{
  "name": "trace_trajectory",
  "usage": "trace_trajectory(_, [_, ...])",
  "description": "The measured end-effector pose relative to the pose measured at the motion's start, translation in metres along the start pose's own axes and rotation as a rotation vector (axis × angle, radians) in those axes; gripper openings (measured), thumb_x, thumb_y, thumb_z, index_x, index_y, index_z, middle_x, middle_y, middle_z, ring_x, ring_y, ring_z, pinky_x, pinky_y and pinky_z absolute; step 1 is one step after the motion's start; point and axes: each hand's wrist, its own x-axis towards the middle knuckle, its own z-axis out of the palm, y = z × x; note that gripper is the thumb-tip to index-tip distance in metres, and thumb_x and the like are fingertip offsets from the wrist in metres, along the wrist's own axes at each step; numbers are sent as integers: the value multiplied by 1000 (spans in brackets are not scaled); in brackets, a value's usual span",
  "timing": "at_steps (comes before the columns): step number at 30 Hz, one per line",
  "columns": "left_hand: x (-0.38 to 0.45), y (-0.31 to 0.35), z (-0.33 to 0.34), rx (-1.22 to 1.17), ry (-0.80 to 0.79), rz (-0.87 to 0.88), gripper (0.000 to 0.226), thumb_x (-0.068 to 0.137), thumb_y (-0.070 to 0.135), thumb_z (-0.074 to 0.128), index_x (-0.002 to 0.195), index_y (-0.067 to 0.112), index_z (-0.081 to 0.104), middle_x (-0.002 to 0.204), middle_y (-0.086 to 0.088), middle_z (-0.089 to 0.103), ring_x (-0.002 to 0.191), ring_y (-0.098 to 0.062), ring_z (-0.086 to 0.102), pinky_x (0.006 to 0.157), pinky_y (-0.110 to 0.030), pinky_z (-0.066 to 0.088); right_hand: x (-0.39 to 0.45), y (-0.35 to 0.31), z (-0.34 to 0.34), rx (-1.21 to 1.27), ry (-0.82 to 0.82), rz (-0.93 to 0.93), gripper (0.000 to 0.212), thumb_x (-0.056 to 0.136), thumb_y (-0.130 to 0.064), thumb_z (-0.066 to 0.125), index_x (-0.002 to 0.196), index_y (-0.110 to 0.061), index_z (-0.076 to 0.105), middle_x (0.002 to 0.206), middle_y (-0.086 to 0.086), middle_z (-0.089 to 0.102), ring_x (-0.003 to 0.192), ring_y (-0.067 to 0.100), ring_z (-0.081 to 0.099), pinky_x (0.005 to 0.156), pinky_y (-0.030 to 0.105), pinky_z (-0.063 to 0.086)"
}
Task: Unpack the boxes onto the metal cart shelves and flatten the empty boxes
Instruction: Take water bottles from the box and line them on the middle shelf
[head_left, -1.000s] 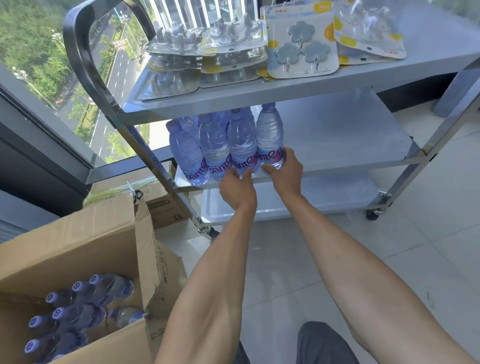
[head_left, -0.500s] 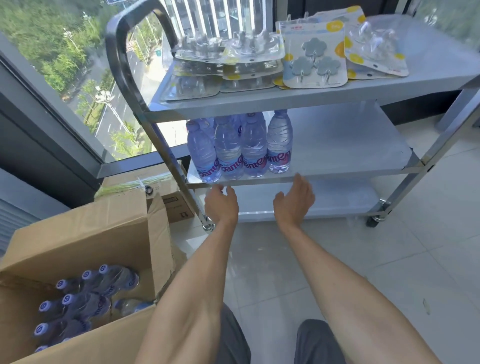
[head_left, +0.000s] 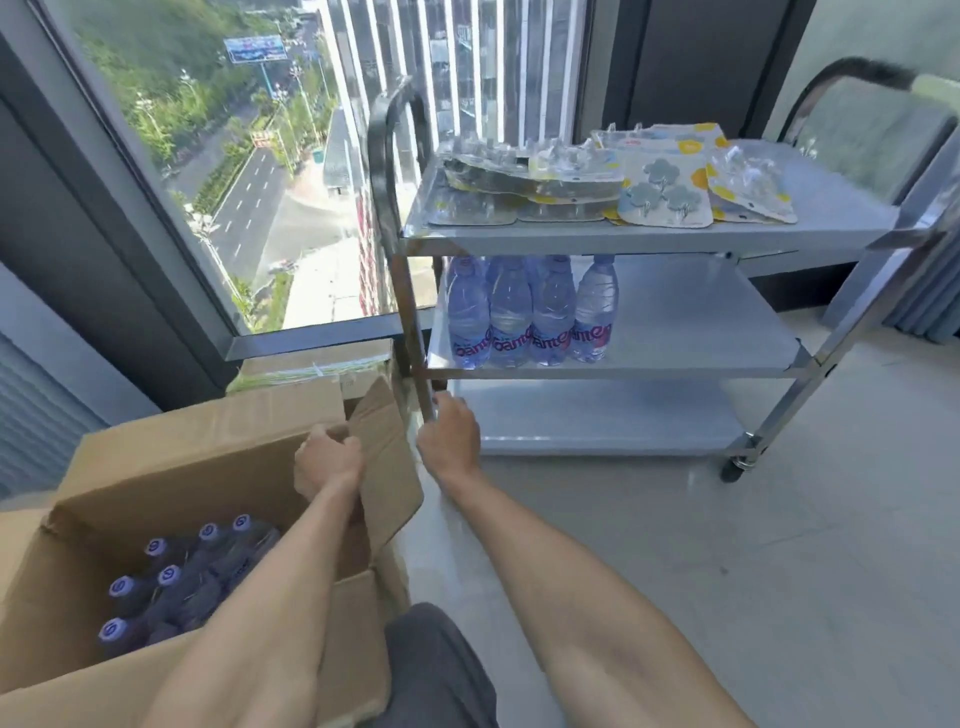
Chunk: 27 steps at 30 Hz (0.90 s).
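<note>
The metal cart (head_left: 831, 213) stands ahead with three shelves. Several water bottles (head_left: 524, 317) stand upright at the left end of its middle shelf (head_left: 701, 322). An open cardboard box (head_left: 182, 457) at lower left holds several more bottles (head_left: 182, 577), caps up. My left hand (head_left: 327, 462) hovers over the box's right side, its loosely curled fingers against the edge of the raised flap (head_left: 387, 467), holding nothing I can see. My right hand (head_left: 449, 436) hangs relaxed and empty beside the cart's front left post, below the middle shelf.
Blister packs of wall hooks (head_left: 665, 192) cover the top shelf. A second, closed cardboard box (head_left: 311, 364) sits behind the open one, against the window. The cart's wheel (head_left: 737, 467) rests on the tiled floor, and a curtain (head_left: 924, 291) hangs at right. My knee (head_left: 431, 665) is at the bottom.
Both hands let go of the bottles on the middle shelf and drew back toward me. My left hand has swung left over the open box; the view has pulled back.
</note>
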Motion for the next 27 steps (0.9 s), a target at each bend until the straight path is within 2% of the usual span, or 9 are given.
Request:
trace_trajectory(3, [3, -57, -32, 183, -84, -23, 46, 87, 25, 60, 132, 15, 55, 129, -17, 59, 118, -37, 57, 93, -40, 47, -20, -35, 35, -13, -63, -128, 31, 83, -1, 53, 111, -7, 65, 107, 14, 64, 99, 32, 62, 79, 33, 48])
trace_trajectory(5, [9, -97, -54, 255, -103, -114, 41, 88, 25, 59, 127, 13, 56, 129, -17, 57, 118, -37, 56, 92, -40, 48, -33, -49, 63, -16, -127, -202, 31, 82, -1, 54, 109, -8, 67, 105, 13, 67, 96, 31, 63, 78, 33, 49])
trace_trajectory(7, [12, -136, -74, 297, -127, -203, 39, 87, 25, 58, 124, 12, 57, 131, -18, 56, 119, -38, 56, 95, -42, 48, -42, -56, 85, -25, -228, -199, 32, 85, -5, 55, 114, -10, 67, 107, 13, 69, 98, 31, 64, 81, 35, 50])
trace_trajectory(14, [39, -242, -127, 341, -104, -398, 37, 88, 19, 58, 123, 7, 60, 128, -19, 60, 119, -37, 57, 95, -37, 47, -41, -77, 167, -224, -769, -87, 37, 88, -13, 55, 125, -13, 62, 123, 14, 63, 113, 32, 60, 91, 30, 48])
trace_trajectory(18, [52, -276, -131, 404, -58, -421, 36, 85, 13, 63, 120, 7, 62, 122, -18, 64, 115, -36, 59, 93, -36, 46, -41, -65, 217, -362, -917, -57, 36, 89, -17, 56, 124, -10, 59, 125, 14, 61, 113, 33, 60, 90, 32, 51])
trace_trajectory(22, [69, -284, -116, 603, -47, -387, 24, 82, 22, 63, 105, 15, 60, 111, -12, 66, 103, -32, 64, 81, -34, 48, -45, -28, 251, -504, -1027, -23, 35, 91, -19, 55, 123, -8, 58, 127, 13, 61, 115, 33, 61, 83, 31, 48])
trace_trajectory(24, [75, -279, -99, 727, -124, -339, 18, 86, 20, 60, 103, 18, 59, 110, -8, 65, 103, -29, 65, 81, -32, 46, -45, -2, 257, -627, -1084, 27, 36, 91, -17, 57, 126, -8, 60, 130, 13, 62, 118, 31, 60, 90, 32, 49])
trace_trajectory(27, [89, -269, -79, 759, -299, -333, 24, 89, 21, 58, 113, 17, 60, 119, -8, 63, 111, -29, 62, 86, -34, 48, -48, 23, 255, -786, -1191, 95, 43, 87, -24, 66, 128, -11, 62, 132, 8, 62, 121, 25, 61, 94, 29, 49])
